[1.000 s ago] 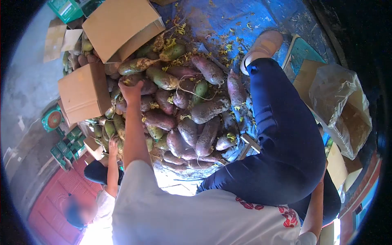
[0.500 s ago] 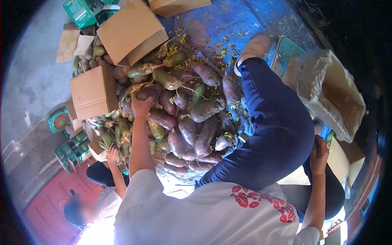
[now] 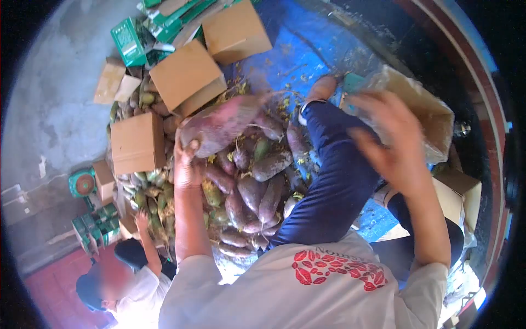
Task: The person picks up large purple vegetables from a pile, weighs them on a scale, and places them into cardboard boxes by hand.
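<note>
A big purple-red radish (image 3: 222, 125) with a thin root tail is gripped at its thick end by my left hand (image 3: 186, 159). It is raised over a heap of purple radishes (image 3: 253, 192) and partly hides them. My right hand (image 3: 394, 142) is smeared by motion above my bent knee, fingers spread and nothing in them. Close to that hand stands a carton lined with clear plastic (image 3: 433, 118). Greenish radishes (image 3: 159, 205) lie along the left side of the heap.
Cardboard boxes (image 3: 186, 77) rest on the heap's far side, near green cartons (image 3: 129, 44). Blue sheeting (image 3: 296, 52) covers the floor beyond. A co-worker (image 3: 131, 285) in a cap reaches into the pile at lower left. An open box (image 3: 457, 197) is at my right.
My left hand has lifted the radish out of the heap. My right hand has risen from beside my leg to above the knee and opened. The view has shifted somewhat.
</note>
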Tool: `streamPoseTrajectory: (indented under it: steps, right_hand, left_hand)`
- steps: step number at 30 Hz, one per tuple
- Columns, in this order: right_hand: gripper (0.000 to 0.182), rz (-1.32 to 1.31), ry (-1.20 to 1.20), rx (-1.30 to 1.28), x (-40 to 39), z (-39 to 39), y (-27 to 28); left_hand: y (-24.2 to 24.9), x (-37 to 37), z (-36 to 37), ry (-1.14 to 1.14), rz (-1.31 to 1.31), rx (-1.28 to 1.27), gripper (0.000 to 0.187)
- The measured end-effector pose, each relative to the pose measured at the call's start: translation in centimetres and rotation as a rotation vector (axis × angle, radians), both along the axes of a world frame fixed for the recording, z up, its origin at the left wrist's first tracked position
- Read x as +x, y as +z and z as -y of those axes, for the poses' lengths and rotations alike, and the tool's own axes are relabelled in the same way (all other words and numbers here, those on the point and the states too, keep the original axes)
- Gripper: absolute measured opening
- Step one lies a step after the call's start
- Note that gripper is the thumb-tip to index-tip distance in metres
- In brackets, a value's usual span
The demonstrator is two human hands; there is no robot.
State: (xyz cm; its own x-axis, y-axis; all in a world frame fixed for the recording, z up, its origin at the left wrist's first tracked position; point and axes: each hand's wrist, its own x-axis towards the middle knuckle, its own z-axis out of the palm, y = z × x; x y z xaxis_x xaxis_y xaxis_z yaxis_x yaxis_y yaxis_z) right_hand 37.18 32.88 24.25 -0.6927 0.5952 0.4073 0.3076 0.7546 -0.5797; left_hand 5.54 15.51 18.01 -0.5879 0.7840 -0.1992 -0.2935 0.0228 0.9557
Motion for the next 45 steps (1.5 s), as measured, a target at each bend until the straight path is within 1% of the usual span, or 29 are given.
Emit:
streamPoseTrajectory:
  steps: [1, 2, 4, 6, 7, 10, 11, 13, 14, 15, 16, 18, 19, 20, 21, 22, 23, 26, 27, 30, 33, 35, 36, 37, 40, 41, 44, 45]
  right_hand:
    - [0.052, 0.052, 0.069, 0.102, -1.6, -0.1, 0.6]
    - [0.058, 0.028, 0.095, 0.22, -2.8, 0.1, 1.0]
    - [0.063, 0.052, 0.09, 0.341, -3.8, -0.4, 0.6]
    - [0.064, 0.156, 0.026, 0.405, -3.2, -0.7, 1.2]
    - [0.066, 0.144, 0.008, 0.288, -1.6, -0.6, 2.1]
    - [0.069, 0.055, -0.083, 0.046, 3.6, 0.3, 2.7]
    - [0.071, 0.004, -0.09, 0.004, 5.2, 0.9, 2.5]
    - [0.074, -0.094, -0.105, -0.084, 8.3, 2.6, 1.0]
    - [0.074, -0.095, -0.135, -0.143, 9.6, 3.6, 0.3]
    - [0.075, -0.1, -0.164, -0.205, 10.8, 4.6, -0.5]
    - [0.076, -0.104, -0.191, -0.273, 11.9, 5.6, -1.3]
    - [0.078, -0.098, -0.245, -0.308, 13.5, 7.3, -2.8]
    - [0.078, -0.105, -0.263, -0.316, 14.1, 8.1, -3.7]
    - [0.079, -0.111, -0.277, -0.323, 14.7, 8.8, -4.5]
    - [0.08, -0.079, -0.282, -0.414, 15.4, 9.4, -5.0]
    - [0.08, -0.07, -0.285, -0.424, 15.9, 10.0, -5.4]
    - [0.08, -0.062, -0.287, -0.436, 16.3, 10.5, -5.8]
    - [0.08, -0.092, -0.264, -0.535, 17.2, 12.0, -7.0]
    - [0.08, -0.111, -0.25, -0.575, 17.4, 12.3, -7.3]
    - [0.083, -0.051, -0.212, -0.627, 18.1, 12.9, -7.9]
    - [0.083, -0.059, -0.209, -0.721, 18.4, 13.6, -8.3]
    - [0.082, -0.157, -0.198, -0.877, 18.6, 14.3, -8.9]
    - [0.082, -0.203, -0.188, -0.953, 18.8, 14.5, -9.1]
    - [0.082, -0.19, -0.188, -0.926, 19.0, 14.4, -9.2]
    - [0.081, -0.158, -0.22, -0.855, 19.3, 14.4, -9.8]
    - [0.08, -0.131, -0.227, -0.829, 19.6, 14.1, -10.2]
    - [0.079, -0.056, -0.225, -0.754, 19.8, 13.8, -10.3]
    - [0.079, -0.032, -0.218, -0.727, 19.8, 13.7, -10.2]
  left_hand:
    - [0.4, 1.1, -1.3, -0.012, 0.006, -0.005, 0.08]
    - [1.2, 2.4, -2.9, -0.087, 0.041, 0.038, 0.082]
    - [3.1, 5.7, -6.1, -0.238, 0.087, 0.1, 0.08]
    - [5.4, 8.7, -8.4, -0.377, 0.136, 0.068, 0.075]
    - [5.3, 9.3, -9.5, -0.421, 0.038, 0.086, 0.068]
    - [7.9, 12.0, -10.9, -0.617, 0.087, -0.074, 0.064]
    - [8.1, 13.2, -10.9, -0.704, 0.101, -0.042, 0.056]
    - [7.9, 14.8, -11.1, -0.817, -0.141, 0.026, 0.049]
    - [7.7, 15.6, -11.1, -0.872, -0.262, 0.057, 0.045]
    - [7.5, 16.2, -10.8, -0.891, -0.123, 0.011, 0.031]
    - [7.1, 17.1, -10.7, -0.93, -0.22, 0.053, 0.032]
    - [5.8, 18.7, -9.9, -0.997, -0.408, 0.134, 0.034]
    - [5.3, 19.6, -9.5, -0.946, -0.43, 0.084, 0.026]
    - [4.6, 20.1, -9.1, -0.958, -0.423, 0.053, 0.024]
    - [3.8, 20.5, -8.8, -0.968, -0.418, 0.025, 0.021]
    - [3.1, 20.8, -8.5, -0.976, -0.414, -0.005, 0.018]
    - [2.6, 21.4, -8.1, -0.971, -0.5, 0.062, 0.01]
    - [1.7, 22.3, -7.3, -1.026, -0.633, 0.068, 0.006]
    - [0.7, 22.5, -7.1, -1.035, -0.448, 0.013, 0.003]
    - [-0.7, 22.8, -6.5, -1.063, -0.331, -0.125, 0.006]
    - [-2.0, 23.3, -6.1, -1.012, -0.075, -0.274, 0.008]
    - [-5.3, 23.0, -5.7, -1.052, -0.577, -0.218, 0.011]
    - [-5.7, 23.3, -5.5, -1.053, -0.826, -0.185, 0.012]
    - [-5.7, 23.2, -5.2, -1.09, -0.836, -0.295, 0.014]
    - [-5.4, 22.4, -5.3, -1.104, -0.759, -0.305, 0.014]
    - [-4.8, 22.0, -5.3, -1.134, -0.642, -0.263, 0.016]
    - [-2.6, 22.5, -4.8, -1.034, -0.032, -0.344, 0.022]
    - [-2.0, 22.9, -4.8, -1.053, -0.06, -0.347, 0.024]
